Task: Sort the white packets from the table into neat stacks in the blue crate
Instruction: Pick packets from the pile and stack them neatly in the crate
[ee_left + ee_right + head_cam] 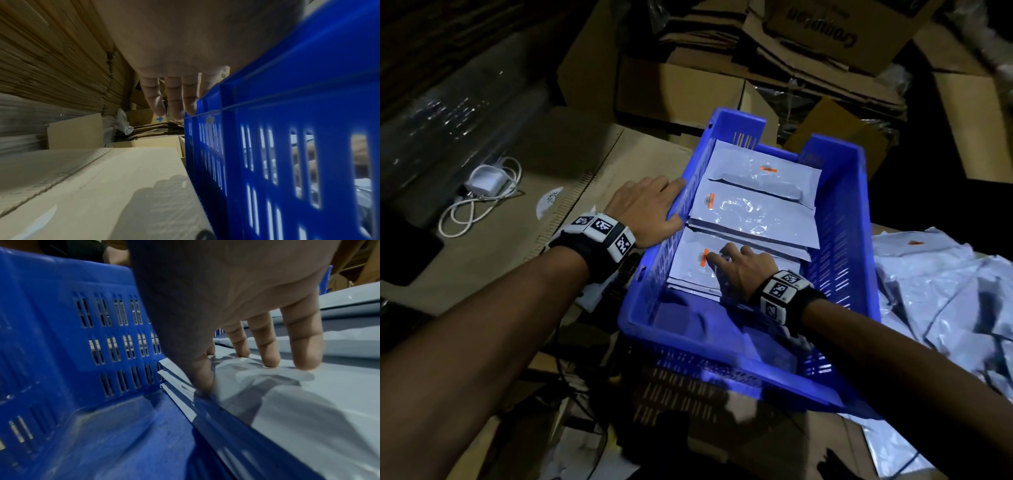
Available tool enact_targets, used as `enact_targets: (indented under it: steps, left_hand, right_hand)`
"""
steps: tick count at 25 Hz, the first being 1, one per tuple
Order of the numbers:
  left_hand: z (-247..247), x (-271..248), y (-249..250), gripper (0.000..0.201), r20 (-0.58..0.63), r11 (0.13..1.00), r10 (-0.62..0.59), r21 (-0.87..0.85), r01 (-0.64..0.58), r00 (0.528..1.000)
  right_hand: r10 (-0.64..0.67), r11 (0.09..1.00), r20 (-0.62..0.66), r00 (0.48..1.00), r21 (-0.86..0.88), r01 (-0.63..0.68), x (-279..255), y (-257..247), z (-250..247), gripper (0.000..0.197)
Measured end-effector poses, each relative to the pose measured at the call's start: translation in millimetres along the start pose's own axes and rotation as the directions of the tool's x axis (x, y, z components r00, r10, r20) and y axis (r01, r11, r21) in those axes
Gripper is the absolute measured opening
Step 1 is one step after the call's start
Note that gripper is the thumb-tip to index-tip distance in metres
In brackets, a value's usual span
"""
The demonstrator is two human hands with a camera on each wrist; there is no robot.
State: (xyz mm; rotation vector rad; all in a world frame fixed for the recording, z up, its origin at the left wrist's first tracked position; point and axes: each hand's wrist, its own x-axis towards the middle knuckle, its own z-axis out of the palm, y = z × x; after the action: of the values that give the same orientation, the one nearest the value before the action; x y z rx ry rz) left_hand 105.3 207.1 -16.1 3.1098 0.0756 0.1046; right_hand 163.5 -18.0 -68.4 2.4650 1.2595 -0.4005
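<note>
The blue crate [839, 219] stands on cardboard and holds three stacks of white packets in a row. My right hand [736, 267] is inside it, fingers spread flat and pressing on the top packet of the nearest stack [691, 263]. In the right wrist view the fingertips [269, 360] dent that packet [298, 410] beside the crate wall [86, 324]. The middle stack [750, 216] and far stack [763, 171] lie untouched. My left hand [650, 205] rests with straight fingers on the crate's left rim; the left wrist view shows its fingers [174, 97] along the crate wall [287, 129].
A loose heap of white packets [945, 294] lies on the table right of the crate. A white charger with cable [482, 192] sits at the left on flat cardboard [571, 192]. Cardboard boxes [688, 85] are piled behind. The crate's near floor [705, 325] is bare.
</note>
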Motion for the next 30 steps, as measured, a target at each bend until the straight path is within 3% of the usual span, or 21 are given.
enact_targets:
  steps: [4,8,11,14,17,22,27,30]
  left_hand:
    - [-15.5,-1.3,8.3,0.063,0.037,0.988,0.011,0.155,-0.017,0.999]
    - [-48.6,3.8,37.1,0.043,0.056,0.958,0.017,0.287,-0.032,0.998]
    - [-82.7,10.5,70.8,0.036,0.002,0.948,0.090,0.305,-0.086,0.996]
    - [-115.1,21.6,118.0,0.036,-0.054,0.924,0.203,0.339,-0.174,0.978]
    - [-135.2,36.2,179.0,0.038,-0.067,0.914,0.296,0.309,-0.263,0.953]
    - [-141.9,66.8,302.0,0.038,-0.069,0.895,0.429,0.168,-0.414,0.901]
    - [-93.0,107.8,425.1,0.039,0.064,0.882,0.470,-0.058,-0.467,0.880]
    - [-41.0,130.8,483.4,0.043,0.210,0.882,0.442,-0.279,-0.379,0.872]
  right_hand:
    - [-0.009,0.997,0.029,1.000,0.073,0.007,-3.5,4.6,-11.5,0.053]
    - [0.054,0.982,0.087,0.995,0.178,-0.068,-22.4,28.9,-62.9,0.042]
    - [0.097,0.952,0.007,0.995,0.292,-0.095,-66.1,63.3,-104.4,0.034]
    - [0.206,0.909,-0.087,0.975,0.385,-0.158,-137.0,105.5,-114.0,0.031]
    - [0.386,0.828,-0.182,0.904,0.500,-0.253,-208.9,137.5,-84.4,0.029]
    - [0.625,0.693,-0.124,0.771,0.542,-0.475,-289.4,183.9,2.6,0.044]
    - [0.783,0.508,-0.014,0.622,0.592,-0.626,-329.8,243.3,89.3,0.041]
    - [0.842,0.419,0.012,0.539,0.616,-0.667,-340.7,284.3,124.1,0.043]
